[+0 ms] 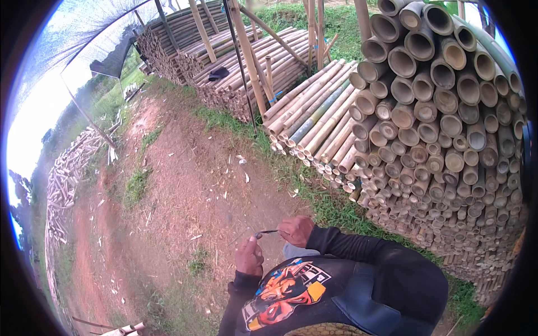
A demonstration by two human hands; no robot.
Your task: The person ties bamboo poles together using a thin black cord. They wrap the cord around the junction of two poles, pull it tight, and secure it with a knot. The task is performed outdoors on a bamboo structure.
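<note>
Head view: left hand [249,259] and right hand [295,229], fingers pinched narrow on either end of a thin dark strip [267,232], held at chest height over bare dirt ground [185,190]. Stacked bamboo poles [443,140] just to the right. Risk, judged: the strip slipping from so light a pinch.

The person wears a black long-sleeved top; both sleeves run down to the wrists and end in snug cuffs, leaving the left hand [249,259] and the right hand [295,229] bare, with no gloves. Across the chest is a large printed picture in orange, yellow and white on the black cloth, with blocky shapes. A darker, smoother panel lies over the right shoulder, possibly a strap or vest, though the curved rim blurs it.
</note>
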